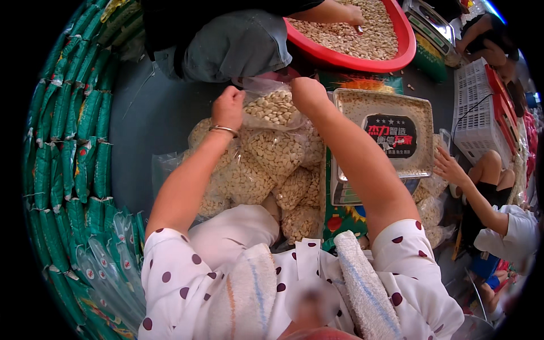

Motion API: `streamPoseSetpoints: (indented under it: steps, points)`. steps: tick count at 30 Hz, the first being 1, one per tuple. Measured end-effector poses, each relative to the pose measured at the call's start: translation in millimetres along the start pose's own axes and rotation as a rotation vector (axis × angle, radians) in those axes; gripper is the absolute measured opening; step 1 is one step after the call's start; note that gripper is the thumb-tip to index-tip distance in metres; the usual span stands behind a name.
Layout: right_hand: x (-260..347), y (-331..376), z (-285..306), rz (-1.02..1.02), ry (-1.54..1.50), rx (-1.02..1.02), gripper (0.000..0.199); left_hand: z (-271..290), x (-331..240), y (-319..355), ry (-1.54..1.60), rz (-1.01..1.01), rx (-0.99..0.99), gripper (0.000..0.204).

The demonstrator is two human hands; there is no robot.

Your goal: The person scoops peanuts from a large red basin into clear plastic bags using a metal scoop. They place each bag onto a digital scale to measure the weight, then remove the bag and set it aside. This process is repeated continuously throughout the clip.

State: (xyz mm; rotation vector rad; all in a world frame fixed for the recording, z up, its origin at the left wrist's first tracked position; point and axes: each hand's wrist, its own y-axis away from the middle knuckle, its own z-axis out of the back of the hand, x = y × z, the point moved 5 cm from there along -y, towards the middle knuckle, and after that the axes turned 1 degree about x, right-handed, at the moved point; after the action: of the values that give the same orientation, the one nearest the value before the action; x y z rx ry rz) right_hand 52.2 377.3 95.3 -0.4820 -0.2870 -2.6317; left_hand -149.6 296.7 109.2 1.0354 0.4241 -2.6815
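A clear plastic bag of pale flat seeds sits on top of a pile of similar filled bags in front of me. My left hand, with a bangle at its wrist, is closed in a pinch at the bag's left upper edge. At the right upper edge, my right hand is closed on the plastic too, its fingertips partly turned away. Between both hands the bag's mouth is held apart, with seeds showing inside. Several filled bags lie beneath, between my forearms.
Right of the pile stands a scale with a metal tray. Beyond it, another person's hand reaches into a red basin of seeds. Green packed sacks are stacked at left. A white crate and another person's hand are at right.
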Motion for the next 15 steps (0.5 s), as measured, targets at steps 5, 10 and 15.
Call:
streamPoseSetpoints:
  steps: [5, 10, 15]
  points:
    - [15, 41, 104, 0.043, -0.356, -0.133, 0.015, 92, -68, 12, 0.649, 0.044, 0.060, 0.019]
    - [1, 112, 210, 0.039, -0.382, -0.231, 0.016, 107, -171, 40, 0.900, -0.020, 0.161, 0.016]
    - [-69, 178, 268, -0.112, -0.288, -0.375, 0.029, 28, -238, 53, 1.052, 0.000, 0.338, 0.020]
